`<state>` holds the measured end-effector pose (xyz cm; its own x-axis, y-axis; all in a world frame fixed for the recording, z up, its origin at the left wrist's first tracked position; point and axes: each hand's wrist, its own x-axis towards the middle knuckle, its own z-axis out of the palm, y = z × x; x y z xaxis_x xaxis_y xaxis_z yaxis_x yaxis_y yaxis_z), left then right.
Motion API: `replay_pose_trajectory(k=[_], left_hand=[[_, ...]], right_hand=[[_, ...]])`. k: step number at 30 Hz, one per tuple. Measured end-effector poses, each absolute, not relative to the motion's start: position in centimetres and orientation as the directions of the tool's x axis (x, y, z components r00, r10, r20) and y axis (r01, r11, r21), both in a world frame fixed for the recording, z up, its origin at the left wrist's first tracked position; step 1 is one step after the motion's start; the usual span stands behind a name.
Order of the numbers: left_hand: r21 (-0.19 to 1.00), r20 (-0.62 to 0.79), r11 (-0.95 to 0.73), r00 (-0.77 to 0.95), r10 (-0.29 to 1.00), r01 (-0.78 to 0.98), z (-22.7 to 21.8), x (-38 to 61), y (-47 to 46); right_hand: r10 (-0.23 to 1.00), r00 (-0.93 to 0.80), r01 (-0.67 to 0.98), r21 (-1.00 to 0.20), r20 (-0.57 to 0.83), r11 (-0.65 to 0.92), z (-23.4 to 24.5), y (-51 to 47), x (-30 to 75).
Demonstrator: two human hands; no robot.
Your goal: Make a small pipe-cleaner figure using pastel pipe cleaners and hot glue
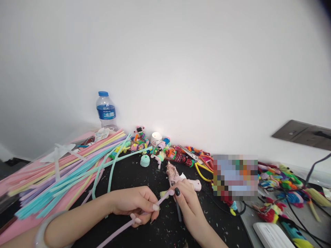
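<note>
White wall point(181, 75) fills most of the view, bare except for a dark socket panel point(302, 134) off to the right. Below it, black tabletop point(124, 179), flecked all over with tiny pale scraps. Left side: a broad sheaf of fuzzy stems point(77, 172) in pink, yellow, purple and blue, a few mint ones straying out over the black. Along the foot of the wall, a crowded row of small bright fuzzy figures point(181, 155).

Person's left hand point(141, 206), a pale bracelet point(41, 232) on that forearm: closed, thumb pressed to the fingers, gripping a lilac stem point(117, 231). Right hand point(188, 204), facing it across a narrow gap: fingers bent, thumb forward. The far end of the stem reaches its thumb and forefinger; whether they nip it I cannot tell from where I stand.

Lilac stem itself: slants up from the near edge, passes through the left fingers and bridges the gap between the hands, held above the tabletop.

Scissors point(191, 155), blades toward the wall, beyond the right hand. Bottle point(106, 112), blue-capped, upright near the wall behind the sheaf. Pale pink tool point(196, 185), lying just behind the right hand, partly hidden by it. White paper cup point(156, 138) among the figures. Smallest: a mint coil point(145, 161), alone on the black, well beyond the left hand.
</note>
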<state>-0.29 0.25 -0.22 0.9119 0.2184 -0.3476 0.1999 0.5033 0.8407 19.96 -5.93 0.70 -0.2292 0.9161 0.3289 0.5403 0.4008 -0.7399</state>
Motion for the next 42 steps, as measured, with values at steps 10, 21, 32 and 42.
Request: replay_pose_trajectory(k=[10, 21, 32, 42], left_hand=[[0.837, -0.399, 0.464, 0.903, 0.158, 0.289, -0.1, -0.2, 0.5], [0.836, -0.399, 0.468, 0.903, 0.159, 0.287, 0.0, -0.2, 0.5], [0.836, -0.384, 0.476, 0.911, 0.150, 0.274, 0.0, -0.3, 0.5], [0.842, -0.370, 0.469, 0.918, 0.142, 0.267, -0.3, -0.3, 0.6]], right_hand=[[0.919, -0.247, 0.373, -0.845, 0.308, 0.384, 1.1, -5.5, 19.6], [0.941, -0.236, 0.300, -0.903, 0.243, 0.309, 1.2, -5.1, 20.0], [0.951, -0.250, 0.236, -0.941, 0.181, 0.241, 1.0, -4.9, 20.3], [0.955, -0.215, 0.267, -0.928, 0.204, 0.259, 0.7, -4.9, 19.9]])
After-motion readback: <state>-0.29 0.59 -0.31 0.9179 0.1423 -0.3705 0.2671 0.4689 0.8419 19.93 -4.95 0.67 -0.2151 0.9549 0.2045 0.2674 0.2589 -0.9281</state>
